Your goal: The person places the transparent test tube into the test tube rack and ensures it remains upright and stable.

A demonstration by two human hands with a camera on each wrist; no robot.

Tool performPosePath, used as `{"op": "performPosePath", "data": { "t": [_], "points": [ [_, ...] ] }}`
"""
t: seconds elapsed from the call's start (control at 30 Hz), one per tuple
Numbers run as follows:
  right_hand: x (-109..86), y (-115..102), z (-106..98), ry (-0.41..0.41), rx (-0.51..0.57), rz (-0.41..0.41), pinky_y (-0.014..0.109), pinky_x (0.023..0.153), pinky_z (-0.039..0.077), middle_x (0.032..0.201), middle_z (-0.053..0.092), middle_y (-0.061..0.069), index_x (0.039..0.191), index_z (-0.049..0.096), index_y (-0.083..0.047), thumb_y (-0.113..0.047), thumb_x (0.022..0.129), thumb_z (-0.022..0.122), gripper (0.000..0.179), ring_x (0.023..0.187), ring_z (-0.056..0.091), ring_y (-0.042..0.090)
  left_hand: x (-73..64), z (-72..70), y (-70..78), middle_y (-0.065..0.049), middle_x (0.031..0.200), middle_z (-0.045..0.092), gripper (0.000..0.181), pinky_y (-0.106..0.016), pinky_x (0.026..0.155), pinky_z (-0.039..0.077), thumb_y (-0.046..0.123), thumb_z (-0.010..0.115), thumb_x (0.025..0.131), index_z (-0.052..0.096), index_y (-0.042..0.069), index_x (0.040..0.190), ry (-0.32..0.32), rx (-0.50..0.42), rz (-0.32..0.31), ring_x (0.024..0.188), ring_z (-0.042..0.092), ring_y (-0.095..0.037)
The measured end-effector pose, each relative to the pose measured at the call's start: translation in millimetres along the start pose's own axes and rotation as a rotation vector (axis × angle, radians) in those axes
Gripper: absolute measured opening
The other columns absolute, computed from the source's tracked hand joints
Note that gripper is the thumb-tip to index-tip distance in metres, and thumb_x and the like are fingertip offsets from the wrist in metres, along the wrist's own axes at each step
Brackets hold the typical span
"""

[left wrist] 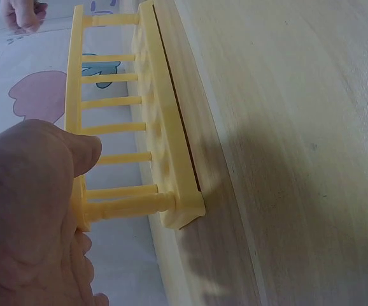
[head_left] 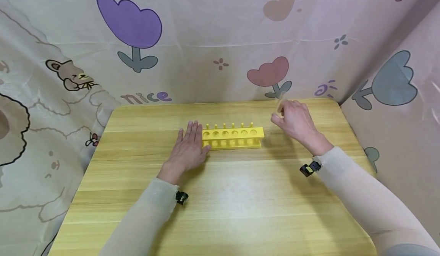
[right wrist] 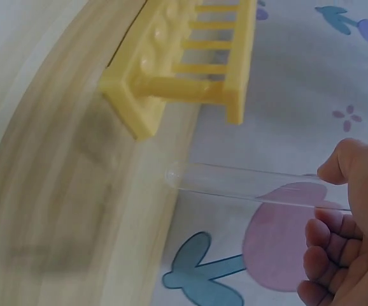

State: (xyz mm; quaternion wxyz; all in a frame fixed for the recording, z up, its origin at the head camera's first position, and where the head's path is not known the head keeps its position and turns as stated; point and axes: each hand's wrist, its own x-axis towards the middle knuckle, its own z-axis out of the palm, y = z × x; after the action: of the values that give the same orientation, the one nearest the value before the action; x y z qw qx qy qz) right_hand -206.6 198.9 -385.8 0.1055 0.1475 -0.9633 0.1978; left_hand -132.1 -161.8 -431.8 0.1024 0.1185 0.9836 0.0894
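A yellow test tube rack (head_left: 233, 133) stands upright on the table, with a row of round holes and a row of short pegs along its back. My left hand (head_left: 188, 149) holds its left end. The fingers lie straight over that end, and in the left wrist view the thumb (left wrist: 85, 153) hooks over the upper plate's front edge. To the right of the rack, my right hand (head_left: 298, 120) is raised above the table. It pinches a clear test tube (right wrist: 235, 183) between thumb and fingers, the rounded end pointing down. No tube shows in the rack's holes.
The wood-grain table (head_left: 240, 202) reaches back to a patterned cloth (head_left: 199, 26) that hangs behind it and at both sides. Small black devices (head_left: 310, 169) are strapped to both wrists.
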Motion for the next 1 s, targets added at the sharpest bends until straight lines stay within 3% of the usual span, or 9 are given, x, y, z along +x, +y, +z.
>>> {"op": "performPosePath", "data": {
  "t": [0.27, 0.53, 0.73, 1.0],
  "points": [
    [2.1, -20.5, -11.5, 0.043, 0.047, -0.016, 0.047, 0.080, 0.042, 0.089, 0.069, 0.012, 0.091, 0.073, -0.006, -0.025, 0.091, 0.061, 0.023, 0.086, 0.058, 0.033, 0.0, 1.0, -1.5, -0.019, 0.176, -0.008, 0.085, -0.057, 0.132, -0.005, 0.049, 0.041, 0.111, 0.002, -0.001, 0.168, 0.017, -0.013, 0.011, 0.164, -0.009, -0.034],
    [3.6, -49.8, -24.8, 0.054, 0.107, -0.043, 0.054, 0.093, 0.044, 0.093, 0.072, 0.013, 0.092, 0.075, -0.005, -0.025, 0.092, 0.065, 0.023, 0.090, 0.061, 0.032, 0.0, 0.3, -2.7, -0.018, 0.175, -0.010, 0.085, -0.057, 0.132, -0.007, 0.049, 0.040, 0.112, -0.001, 0.000, 0.168, 0.011, -0.017, 0.006, 0.163, -0.010, -0.033],
    [0.7, -66.3, -20.9, 0.067, 0.127, -0.105, 0.049, 0.086, 0.044, 0.090, 0.070, 0.011, 0.088, 0.074, -0.007, -0.023, 0.090, 0.069, 0.018, 0.087, 0.060, 0.030, 0.8, 0.9, -3.5, -0.019, 0.175, -0.009, 0.085, -0.057, 0.132, -0.008, 0.049, 0.040, 0.112, 0.000, -0.001, 0.168, 0.014, -0.010, 0.009, 0.164, -0.009, -0.034],
    [-2.8, -77.4, -13.1, 0.052, 0.133, -0.150, 0.049, 0.091, 0.044, 0.087, 0.066, 0.009, 0.089, 0.068, -0.008, -0.024, 0.091, 0.069, 0.016, 0.086, 0.058, 0.030, 1.1, 2.3, -1.7, -0.019, 0.175, -0.010, 0.085, -0.056, 0.132, -0.007, 0.049, 0.040, 0.112, -0.001, -0.001, 0.167, 0.016, -0.006, 0.013, 0.163, -0.010, -0.033]
  ]
}}
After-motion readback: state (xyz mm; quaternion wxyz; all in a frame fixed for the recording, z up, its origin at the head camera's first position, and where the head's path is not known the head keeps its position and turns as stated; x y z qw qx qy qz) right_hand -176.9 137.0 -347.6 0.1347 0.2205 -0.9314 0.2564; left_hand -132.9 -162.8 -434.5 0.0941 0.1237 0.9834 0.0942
